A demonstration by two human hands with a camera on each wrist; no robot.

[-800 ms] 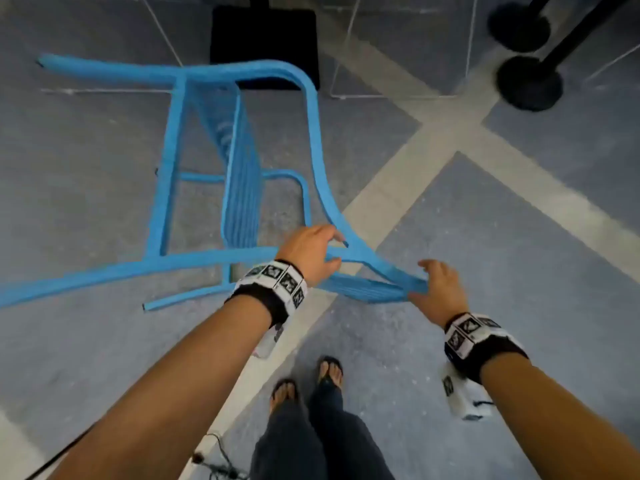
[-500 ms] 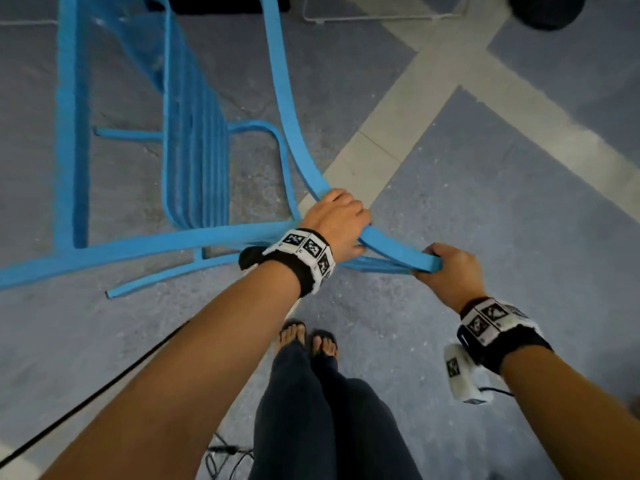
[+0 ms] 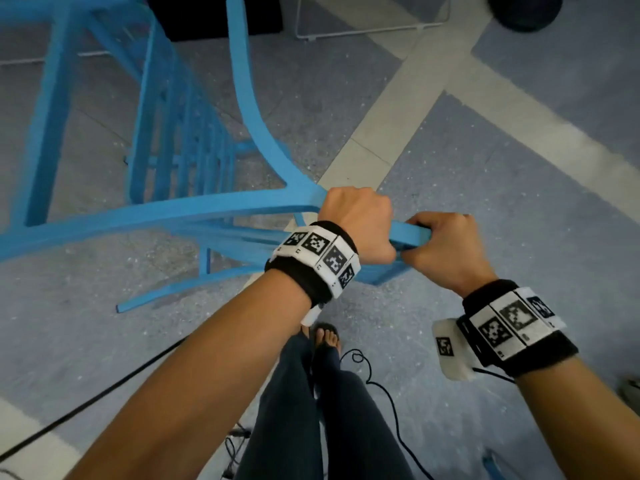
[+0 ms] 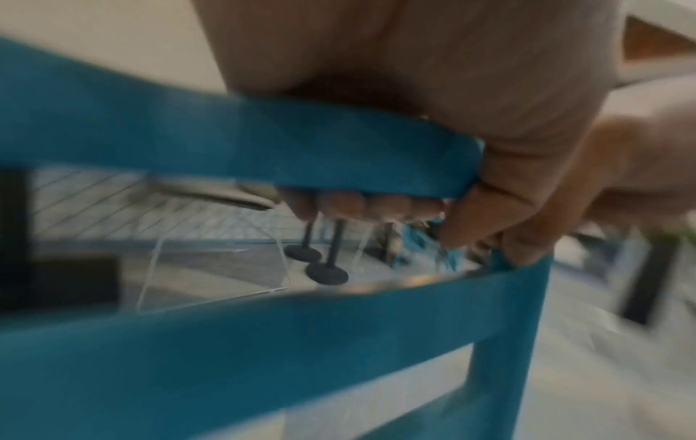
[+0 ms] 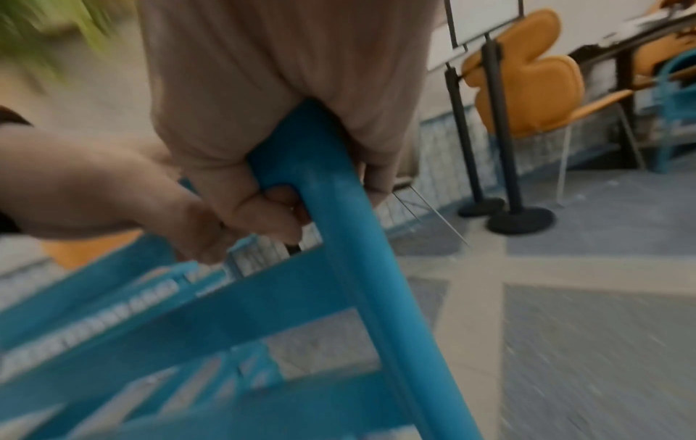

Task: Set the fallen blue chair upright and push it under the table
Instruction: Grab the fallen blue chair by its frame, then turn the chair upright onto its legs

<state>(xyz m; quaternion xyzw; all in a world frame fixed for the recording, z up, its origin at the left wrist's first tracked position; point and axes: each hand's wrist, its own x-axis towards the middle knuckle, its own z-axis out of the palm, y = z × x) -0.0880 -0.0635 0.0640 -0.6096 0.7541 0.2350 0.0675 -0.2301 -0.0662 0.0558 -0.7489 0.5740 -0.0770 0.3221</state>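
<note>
Two hands, the left hand point(image 3: 356, 226) and the right hand point(image 3: 448, 249), grip one blue chair point(image 3: 166, 209). Beyond the hands stand two black stanchions point(image 5: 504, 143) and at least two orange chairs point(image 5: 527, 89).

The blue chair point(image 3: 194, 209) rose and swung closer to the person, while the left hand point(image 3: 356, 226) and right hand point(image 3: 446, 251) drew together, fingers curling fully round its frame.

We wear black wristbands point(image 3: 313, 268) faced with white panels of black square markers; a white camera block point(image 3: 450, 351) hangs under our right wrist, trailing a thin black cable point(image 3: 388, 393). Dark trousers point(image 3: 311, 410), sandals point(image 3: 327, 332).
</note>
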